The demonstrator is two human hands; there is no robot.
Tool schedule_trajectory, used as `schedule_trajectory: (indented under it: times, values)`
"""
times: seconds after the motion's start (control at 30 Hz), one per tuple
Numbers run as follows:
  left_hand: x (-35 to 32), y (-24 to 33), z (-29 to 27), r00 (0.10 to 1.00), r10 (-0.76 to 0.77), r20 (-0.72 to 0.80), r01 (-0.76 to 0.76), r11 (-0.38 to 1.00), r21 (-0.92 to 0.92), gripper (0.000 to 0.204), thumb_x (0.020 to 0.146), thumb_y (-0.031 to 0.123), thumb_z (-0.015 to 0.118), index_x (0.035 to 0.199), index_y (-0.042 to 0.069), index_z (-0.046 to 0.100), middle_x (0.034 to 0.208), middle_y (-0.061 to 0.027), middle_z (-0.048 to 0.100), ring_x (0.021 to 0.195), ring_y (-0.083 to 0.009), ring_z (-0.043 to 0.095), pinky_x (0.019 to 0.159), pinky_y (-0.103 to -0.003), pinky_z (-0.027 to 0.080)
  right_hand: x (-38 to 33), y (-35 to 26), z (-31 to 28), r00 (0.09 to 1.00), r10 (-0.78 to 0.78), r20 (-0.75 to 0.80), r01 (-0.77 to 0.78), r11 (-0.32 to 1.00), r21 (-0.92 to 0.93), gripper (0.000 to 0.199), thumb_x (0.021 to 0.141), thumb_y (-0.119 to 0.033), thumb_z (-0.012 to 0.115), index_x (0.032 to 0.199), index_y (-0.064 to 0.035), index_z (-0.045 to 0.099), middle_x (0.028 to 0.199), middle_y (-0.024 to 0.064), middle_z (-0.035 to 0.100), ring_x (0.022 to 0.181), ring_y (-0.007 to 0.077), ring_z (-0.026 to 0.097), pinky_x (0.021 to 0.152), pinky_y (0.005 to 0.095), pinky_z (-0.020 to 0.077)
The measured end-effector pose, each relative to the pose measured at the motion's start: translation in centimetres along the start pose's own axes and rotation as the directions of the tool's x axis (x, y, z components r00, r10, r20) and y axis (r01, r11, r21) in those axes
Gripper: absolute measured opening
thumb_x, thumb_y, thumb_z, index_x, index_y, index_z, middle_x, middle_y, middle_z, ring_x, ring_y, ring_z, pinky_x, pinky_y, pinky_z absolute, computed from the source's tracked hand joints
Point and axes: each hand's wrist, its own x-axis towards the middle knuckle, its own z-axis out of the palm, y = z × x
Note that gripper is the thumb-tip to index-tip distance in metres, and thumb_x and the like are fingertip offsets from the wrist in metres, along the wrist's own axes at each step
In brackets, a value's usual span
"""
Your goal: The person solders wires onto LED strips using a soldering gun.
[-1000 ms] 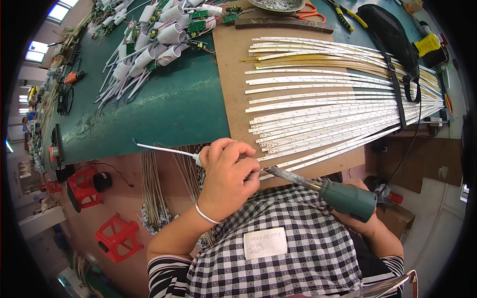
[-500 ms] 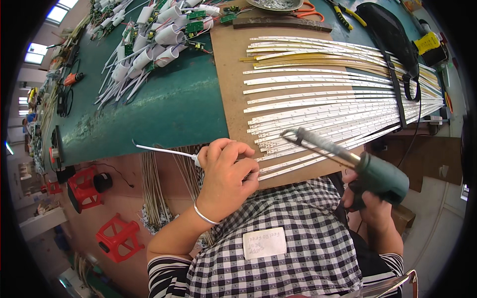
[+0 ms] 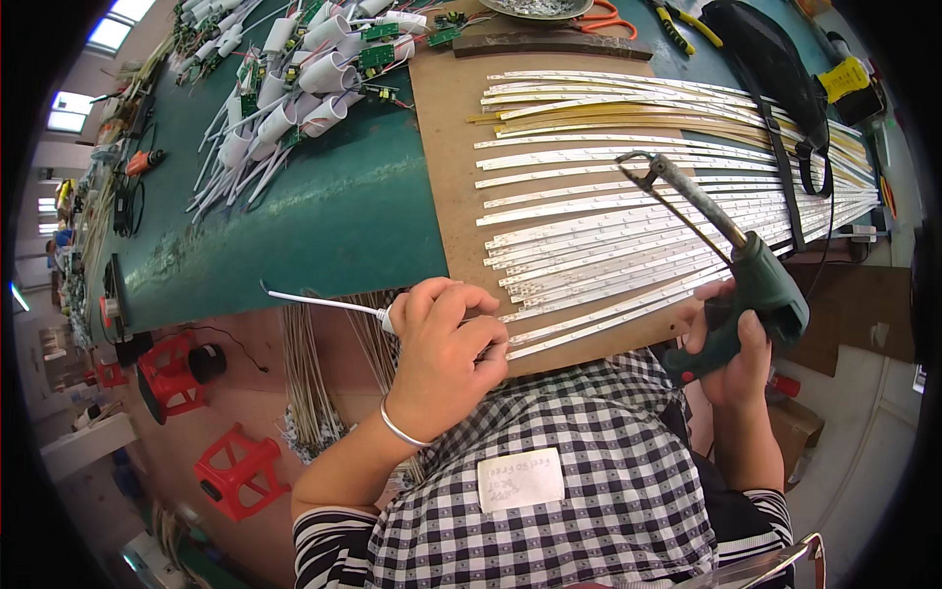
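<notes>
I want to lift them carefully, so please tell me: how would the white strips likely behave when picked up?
The white strips would probably flex, because they are very long and thin. They are likely light for their length, being narrow and flat. Lying flat on the brown board, they seem unlikely to roll.

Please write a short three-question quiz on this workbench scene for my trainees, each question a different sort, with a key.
1. What does the right hand hold?
A) orange-handled metal scissors
B) green pistol-shaped soldering gun
C) black-and-yellow pliers

2. True or false: a round silver metal bangle circles the wrist of the left hand.

3. Fill in the colour: the left ends of the thin white strips lie over a flat ____ board.

Key: 1. B; 2. True; 3. Brown.
</notes>
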Motion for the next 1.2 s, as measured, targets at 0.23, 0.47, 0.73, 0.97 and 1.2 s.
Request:
schedule_trajectory:
  times: [0.23,0.47,0.73,0.97,1.2]
  values:
    - [0.0,0.0,-0.2,1.0,0.002,0.004,-0.002,1.0,-0.001,0.012,0.062,0.008,0.07,0.071,0.013,0.063,0.101,-0.0002,0.057,0.105,-0.0268,0.048,0.091,-0.042,0.032,0.7,0.9,-0.4,0.999,-0.004,-0.037,0.007,0.997,0.082,0.044,0.09,-0.034,0.058,0.12,-0.0033,0.048,0.107,0.0153,0.061,0.059,0.0149,0.058,0.09,0.042,0.0492]
    - [0.1,0.0,-0.2,1.0,-0.006,0.005,0.006,1.0,-0.005,0.013,0.062,0.008,0.07,0.071,0.013,0.063,0.1,-0.0004,0.057,0.105,-0.0271,0.048,0.092,-0.043,0.032,0.9,1.1,-0.3,0.999,0.017,-0.034,-0.011,0.989,0.147,0.046,0.089,-0.032,0.059,0.122,-0.0018,0.047,0.107,0.0169,0.061,0.059,0.017,0.059,0.089,0.0438,0.0497]
    - [0.1,0.6,0.2,0.999,0.014,-0.029,-0.014,1.0,-0.004,0.014,0.061,0.007,0.07,0.072,0.012,0.062,0.101,-0.0015,0.058,0.106,-0.028,0.049,0.092,-0.042,0.032,2.2,-0.8,1.6,0.994,-0.108,0.003,0.104,0.968,0.227,0.045,0.09,-0.028,0.059,0.125,-0.0026,0.045,0.111,0.0191,0.058,0.064,0.0172,0.061,0.091,0.0466,0.0494]
    - [0.0,-0.5,0.1,0.996,0.081,-0.031,-0.08,0.996,0.037,0.014,0.059,0.01,0.069,0.069,0.01,0.06,0.093,-0.0067,0.059,0.095,-0.0316,0.055,0.082,-0.045,0.04,6.7,-0.1,5.8,0.985,-0.17,0.011,0.168,0.981,0.094,0.044,0.094,-0.039,0.054,0.118,-0.0028,0.053,0.086,0.0064,0.058,0.078,0.0152,0.061,0.078,0.0311,0.0477]
    - [-0.6,-4.3,1.2,0.99,0.135,-0.035,-0.137,0.988,-0.073,0.012,0.07,0.005,0.062,0.078,0.002,0.053,0.099,-0.0178,0.053,0.094,-0.0351,0.05,0.087,-0.045,0.038,10.2,-1.7,15.9,0.99,-0.129,-0.06,0.132,0.672,0.729,0.031,0.089,-0.032,0.064,0.104,-0.006,0.055,0.076,0.0027,0.058,0.057,0.0103,0.056,0.055,0.0249,0.0447]
